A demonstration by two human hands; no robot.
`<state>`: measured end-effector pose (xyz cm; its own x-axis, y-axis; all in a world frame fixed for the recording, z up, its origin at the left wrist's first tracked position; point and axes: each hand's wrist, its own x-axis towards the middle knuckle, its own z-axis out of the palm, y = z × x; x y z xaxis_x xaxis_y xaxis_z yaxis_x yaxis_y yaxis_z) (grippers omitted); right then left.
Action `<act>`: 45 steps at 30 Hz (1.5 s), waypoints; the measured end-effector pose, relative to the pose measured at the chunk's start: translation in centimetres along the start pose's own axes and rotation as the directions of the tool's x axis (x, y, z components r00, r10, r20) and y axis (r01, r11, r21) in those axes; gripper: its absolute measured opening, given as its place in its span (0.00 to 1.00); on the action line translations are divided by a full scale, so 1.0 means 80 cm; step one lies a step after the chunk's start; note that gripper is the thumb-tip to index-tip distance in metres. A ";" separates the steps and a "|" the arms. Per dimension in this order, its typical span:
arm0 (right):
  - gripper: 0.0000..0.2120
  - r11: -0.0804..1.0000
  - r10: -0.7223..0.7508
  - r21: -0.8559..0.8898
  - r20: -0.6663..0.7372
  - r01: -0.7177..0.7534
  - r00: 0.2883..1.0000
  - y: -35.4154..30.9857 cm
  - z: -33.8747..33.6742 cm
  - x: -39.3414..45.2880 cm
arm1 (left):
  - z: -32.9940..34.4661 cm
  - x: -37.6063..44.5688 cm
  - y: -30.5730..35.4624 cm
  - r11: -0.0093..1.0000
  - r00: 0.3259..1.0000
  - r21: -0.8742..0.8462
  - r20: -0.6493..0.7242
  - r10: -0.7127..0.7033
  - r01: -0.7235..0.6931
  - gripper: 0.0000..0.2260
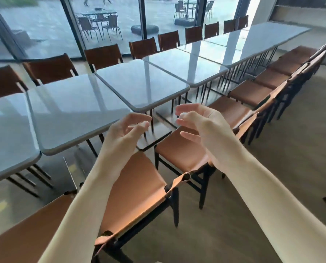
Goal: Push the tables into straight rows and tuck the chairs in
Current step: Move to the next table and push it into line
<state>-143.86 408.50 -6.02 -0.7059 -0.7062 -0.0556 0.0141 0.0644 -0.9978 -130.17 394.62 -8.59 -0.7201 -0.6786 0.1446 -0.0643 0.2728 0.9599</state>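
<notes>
A long row of grey square tables (139, 82) runs from the near left to the far right. Brown leather chairs with black frames line both sides. On my side the chairs stand a little back from the table edges; the nearest chair (139, 186) is under my arms and another chair (185, 150) is just beyond it. My left hand (126, 130) and my right hand (202, 126) are raised in the air above these chairs, palms facing each other, fingers curled and apart, holding nothing and touching nothing.
Chairs on the far side (103, 56) back onto floor-to-ceiling windows (109, 25) with patio furniture outside. Wooden floor (272, 186) lies to the right of the near chair row. A white pillar (253, 16) stands at the far end.
</notes>
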 end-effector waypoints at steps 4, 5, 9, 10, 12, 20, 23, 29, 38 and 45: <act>0.09 1.000 0.011 0.011 0.061 -0.012 0.998 0.009 -0.032 0.030 | 0.037 0.019 -0.007 0.999 0.999 0.030 -0.028 -0.039 0.039 0.05; 0.09 1.000 0.013 0.011 0.064 -0.014 0.998 0.009 -0.041 0.039 | 0.047 0.026 -0.009 0.998 0.998 0.032 -0.041 -0.048 0.050 0.05; 0.09 1.000 0.018 0.025 0.059 -0.020 0.998 0.012 -0.084 0.080 | 0.089 0.067 -0.012 0.998 0.997 0.023 -0.056 -0.061 0.062 0.07; 0.09 1.000 0.021 0.017 0.059 -0.022 0.998 0.014 -0.094 0.091 | 0.102 0.079 -0.013 0.998 0.996 0.015 -0.060 -0.063 0.064 0.07; 0.09 1.000 0.026 0.006 0.058 -0.026 0.998 0.020 -0.115 0.115 | 0.128 0.106 -0.014 0.998 0.996 0.000 -0.060 -0.061 0.061 0.07; 0.09 0.999 0.025 -0.022 0.021 -0.024 0.999 0.013 -0.206 0.247 | 0.228 0.251 -0.011 0.997 0.998 -0.056 -0.038 -0.056 0.054 0.07; 0.08 0.998 0.026 -0.053 0.023 -0.025 0.999 0.003 -0.239 0.306 | 0.262 0.315 -0.009 0.995 0.998 -0.083 -0.038 -0.055 0.051 0.07; 0.09 0.998 0.050 -0.042 0.005 -0.049 0.999 0.002 -0.305 0.392 | 0.330 0.410 -0.012 0.995 0.998 -0.083 0.018 -0.053 0.055 0.06; 0.09 0.998 0.063 -0.026 0.013 -0.063 0.998 0.015 -0.415 0.483 | 0.437 0.500 -0.011 0.995 0.997 -0.067 0.032 -0.066 0.068 0.07; 0.09 0.998 0.064 -0.026 0.065 -0.062 0.996 0.033 -0.562 0.543 | 0.585 0.556 0.001 0.994 0.995 -0.048 0.001 -0.098 0.098 0.06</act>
<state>-206.33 409.75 -9.50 -0.6561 -0.7448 -0.1215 0.0400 0.1265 -0.9912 -194.51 396.39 -13.36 -0.7107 -0.7017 0.0498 -0.1013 0.1721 0.9798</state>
